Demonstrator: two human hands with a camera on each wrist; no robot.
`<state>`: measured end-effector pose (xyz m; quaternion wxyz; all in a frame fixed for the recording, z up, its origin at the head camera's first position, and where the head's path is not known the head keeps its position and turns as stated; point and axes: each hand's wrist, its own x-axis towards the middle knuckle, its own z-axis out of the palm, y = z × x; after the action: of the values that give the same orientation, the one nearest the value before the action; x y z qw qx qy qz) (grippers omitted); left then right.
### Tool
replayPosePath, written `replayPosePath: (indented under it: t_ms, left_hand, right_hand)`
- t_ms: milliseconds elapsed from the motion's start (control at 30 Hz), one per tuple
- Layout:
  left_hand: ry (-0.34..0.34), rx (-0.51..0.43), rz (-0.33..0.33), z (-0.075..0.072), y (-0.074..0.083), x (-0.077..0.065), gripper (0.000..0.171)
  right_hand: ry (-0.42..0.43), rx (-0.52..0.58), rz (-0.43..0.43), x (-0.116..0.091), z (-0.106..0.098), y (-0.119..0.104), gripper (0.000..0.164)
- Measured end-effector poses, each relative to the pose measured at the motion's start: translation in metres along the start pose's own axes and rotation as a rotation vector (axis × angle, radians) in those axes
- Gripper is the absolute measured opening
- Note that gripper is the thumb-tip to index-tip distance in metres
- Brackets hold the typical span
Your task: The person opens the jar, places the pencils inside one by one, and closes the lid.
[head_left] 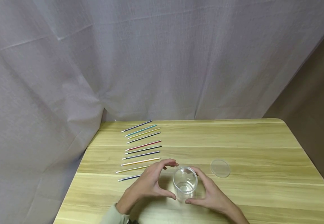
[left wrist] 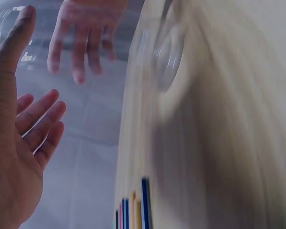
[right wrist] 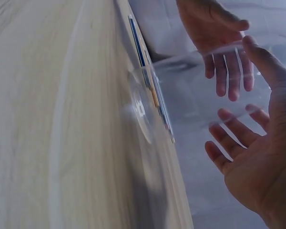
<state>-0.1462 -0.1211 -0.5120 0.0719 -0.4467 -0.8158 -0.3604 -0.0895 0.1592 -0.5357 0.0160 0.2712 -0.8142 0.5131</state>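
A clear plastic cup stands upright near the table's front, between two hands. My left hand is to its left, thumb and fingers spread in a wide curve, with a gap to the cup in the head view. To the right, my right hand lies close about the cup's side, fingers behind and thumb in front; whether it touches is hard to tell. Both wrist views show the fingers fairly straight and loose, some seen through the clear wall. The cup's base is by the tabletop in the right wrist view.
Several slim coloured pencils with white ends lie in a column on the table's left part, the nearest partly behind my left hand. A clear round lid lies right of the cup. Grey cloth hangs behind the wooden table.
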Motion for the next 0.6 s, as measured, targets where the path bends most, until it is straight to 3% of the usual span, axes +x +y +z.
replayPosePath:
  t_ms: [167,300,600]
  left_hand:
    - [0.019,0.067,-0.068,-0.019,-0.012,-0.014,0.117]
    - [0.049,0.165,-0.114,-0.029,-0.027,-0.027,0.1]
    - [0.086,0.333,-0.137,-0.026,-0.056,-0.053,0.046]
  right_hand:
    - [0.032,-0.014,-0.039,0.004,0.007,-0.002,0.107]
    - [0.056,-0.001,-0.078,0.008,0.011,-0.002,0.105]
    - [0.071,0.048,-0.117,0.011,0.019,0.001,0.1]
